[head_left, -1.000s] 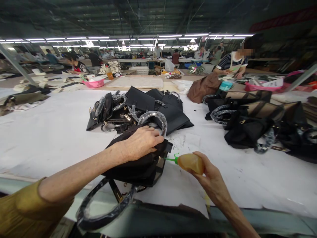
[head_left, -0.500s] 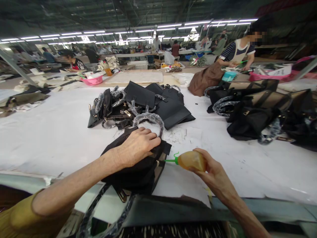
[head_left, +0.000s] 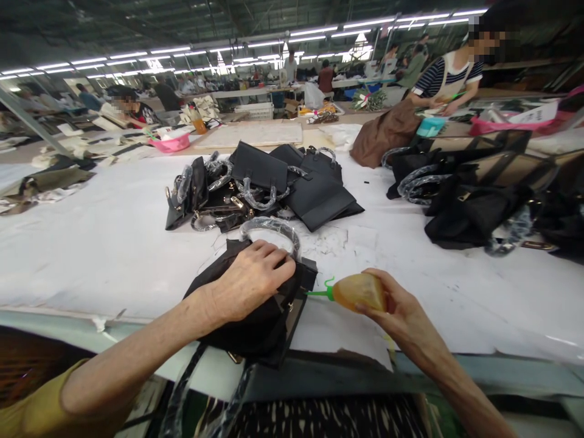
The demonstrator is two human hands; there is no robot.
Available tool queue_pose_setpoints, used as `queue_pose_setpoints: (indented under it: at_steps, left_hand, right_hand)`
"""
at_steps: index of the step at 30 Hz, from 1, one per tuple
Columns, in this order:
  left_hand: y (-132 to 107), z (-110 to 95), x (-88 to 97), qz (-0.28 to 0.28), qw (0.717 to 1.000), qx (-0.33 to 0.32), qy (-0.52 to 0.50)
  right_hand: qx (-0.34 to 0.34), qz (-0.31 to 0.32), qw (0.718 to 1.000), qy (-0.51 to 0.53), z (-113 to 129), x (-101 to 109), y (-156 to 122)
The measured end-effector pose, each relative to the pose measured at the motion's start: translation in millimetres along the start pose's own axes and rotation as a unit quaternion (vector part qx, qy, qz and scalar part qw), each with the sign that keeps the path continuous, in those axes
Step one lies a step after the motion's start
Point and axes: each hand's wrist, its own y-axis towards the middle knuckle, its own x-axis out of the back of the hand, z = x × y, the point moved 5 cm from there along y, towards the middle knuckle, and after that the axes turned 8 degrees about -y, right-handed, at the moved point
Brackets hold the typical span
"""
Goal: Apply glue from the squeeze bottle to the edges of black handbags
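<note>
A black handbag (head_left: 255,340) lies at the table's front edge, one plastic-wrapped handle (head_left: 274,226) standing up and another hanging over the edge. Across its upper side, my left hand (head_left: 255,277) is closed on the bag, fingertips curled over the fabric near the open side. My right hand (head_left: 396,304) holds a squeeze bottle (head_left: 360,292) of amber liquid on its side. Its thin green nozzle (head_left: 322,293) points left, with the tip at the bag's right edge by a small metal fitting. Whether the tip touches the fabric I cannot tell.
Black bags and flat black panels (head_left: 319,198) are heaped on the white table (head_left: 114,255) beyond my hands. More black and tan bags (head_left: 469,207) lie at right. A pink basin (head_left: 170,143) stands farther back. Co-workers sit or stand across the table, one in a striped shirt (head_left: 442,79).
The bottle's nozzle has shifted slightly up and right along with the bag's edge. The bag's lower handle hangs a little differently, and the whole view has turned slightly. Both hands keep their hold.
</note>
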Motion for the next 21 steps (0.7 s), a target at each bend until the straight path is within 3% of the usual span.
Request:
queue_pose_setpoints:
  at_steps: [6, 14, 21]
  left_hand:
    - [-2.1, -1.6, -1.8, -0.011, 1.0, -0.013, 0.003]
    - [-3.7, -3.7, -1.8, -0.035, 0.999, -0.025, 0.005]
    - [-3.3, -5.1, 1.3, -0.031, 0.999, -0.028, 0.007]
  right_hand:
    - [-0.013, 0.036, 0.999, 0.022, 1.9, -0.5, -0.4]
    - [-0.05, 0.019, 0.997, 0.06, -0.4, 4.1, -0.5]
    - [-0.049, 0.045, 0.995, 0.081, -1.8, -2.3, -5.6]
